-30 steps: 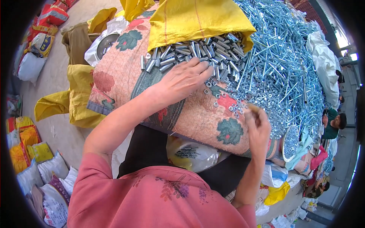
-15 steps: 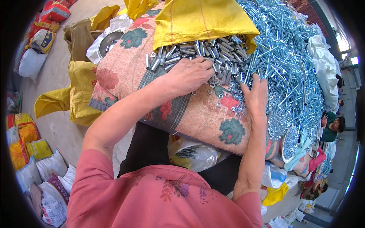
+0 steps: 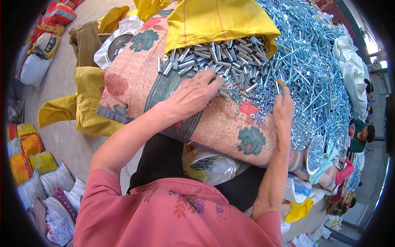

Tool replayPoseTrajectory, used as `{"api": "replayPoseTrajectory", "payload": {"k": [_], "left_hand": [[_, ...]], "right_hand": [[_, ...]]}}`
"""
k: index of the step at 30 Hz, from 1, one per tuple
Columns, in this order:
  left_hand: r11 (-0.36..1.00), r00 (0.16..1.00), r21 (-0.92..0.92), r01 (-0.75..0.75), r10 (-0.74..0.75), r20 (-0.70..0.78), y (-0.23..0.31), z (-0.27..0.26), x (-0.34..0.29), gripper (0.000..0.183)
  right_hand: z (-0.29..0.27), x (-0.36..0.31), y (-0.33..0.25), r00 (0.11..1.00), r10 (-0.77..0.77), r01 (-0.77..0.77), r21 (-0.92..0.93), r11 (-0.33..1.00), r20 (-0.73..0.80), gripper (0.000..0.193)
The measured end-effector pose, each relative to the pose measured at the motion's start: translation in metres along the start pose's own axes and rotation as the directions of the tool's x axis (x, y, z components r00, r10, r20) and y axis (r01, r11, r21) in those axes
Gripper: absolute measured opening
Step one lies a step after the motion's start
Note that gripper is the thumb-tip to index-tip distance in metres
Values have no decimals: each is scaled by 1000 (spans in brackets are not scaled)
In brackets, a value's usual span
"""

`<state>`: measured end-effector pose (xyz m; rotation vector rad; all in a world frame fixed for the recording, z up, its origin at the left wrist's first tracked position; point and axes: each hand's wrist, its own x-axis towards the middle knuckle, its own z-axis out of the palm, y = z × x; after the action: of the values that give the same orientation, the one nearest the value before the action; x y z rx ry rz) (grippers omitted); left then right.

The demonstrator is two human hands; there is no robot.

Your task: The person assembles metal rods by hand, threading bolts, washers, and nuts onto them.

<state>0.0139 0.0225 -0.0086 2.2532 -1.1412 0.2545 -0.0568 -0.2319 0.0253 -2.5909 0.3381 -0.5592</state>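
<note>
You are resting your left hand [image 3: 193, 95] palm down on the floral cloth [image 3: 135, 86], fingers spread and loose, the fingertips lying among the short steel sleeves [image 3: 214, 55] at the near edge of their heap; whether any piece is pinched beneath them is hidden. Those sleeves are spilling onto the cloth from under the yellow woven sack [image 3: 214, 20], which is sitting at the cloth's far side. Your right hand [image 3: 283, 108] is lying at the cloth's right edge, fingers stretched forward and unclenched, the tips touching the scatter of small nuts [image 3: 255, 105] just right of the sleeves. The big pile of long zinc bolts [image 3: 317, 66] is spreading beyond the cloth's right edge. A yellow bag [image 3: 78, 107] is slumping against the cloth's left side, and a clear plastic bag [image 3: 212, 166] is sitting just below the cloth's near edge
</note>
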Motion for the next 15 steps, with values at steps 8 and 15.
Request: {"api": "replayPoseTrajectory", "payload": {"k": [8, 15], "left_hand": [[993, 963, -119, 10, -42, -267, 16, -1, -1, 38], [863, 989, -501, 73, -126, -72, 44, -3, -23, 19]], "right_hand": [[-4, 6, -4, 804, 403, -546, 811, 211, 436, 29], [9, -56, -24, 753, 140, -483, 685, -545, 643, 17]]}}
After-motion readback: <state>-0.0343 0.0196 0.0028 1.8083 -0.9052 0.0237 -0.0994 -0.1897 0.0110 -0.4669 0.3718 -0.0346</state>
